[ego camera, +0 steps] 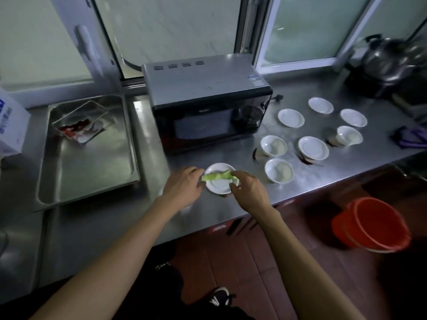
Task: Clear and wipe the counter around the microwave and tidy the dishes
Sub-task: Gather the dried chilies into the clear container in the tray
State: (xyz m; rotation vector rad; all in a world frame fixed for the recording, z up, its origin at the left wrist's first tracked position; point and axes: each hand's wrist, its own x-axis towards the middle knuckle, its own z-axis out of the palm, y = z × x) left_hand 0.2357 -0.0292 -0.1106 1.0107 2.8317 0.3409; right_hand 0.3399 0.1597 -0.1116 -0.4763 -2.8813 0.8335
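Near the front edge of the stainless steel worktop, just ahead of the black and silver microwave, sat a small round white plate. Both hands met over it. The left hand pinched one end of a crumpled light green cloth, and the right hand gripped the other end, so the cloth stretched across the far half of the plate; neither grip was wide, each closed on the cloth. Whether the cloth touched the plate's surface could not be told.

To the right of the microwave the worktop was crowded. Three small white bowls and four shallow white saucers were spread apart from one another, none stacked. Dark red scraps, perhaps dried chillies, lay between and beside the nearer dishes. A purple and black object rested near the right edge, too blurred to name. A shiny metal kettle stood at the far right corner under the window.

Left of the microwave lay a large rectangular steel tray, holding a clear square container with red and white contents. A white carton with blue print stood at the far left. On the brown tiled floor to the right stood an orange plastic bucket.
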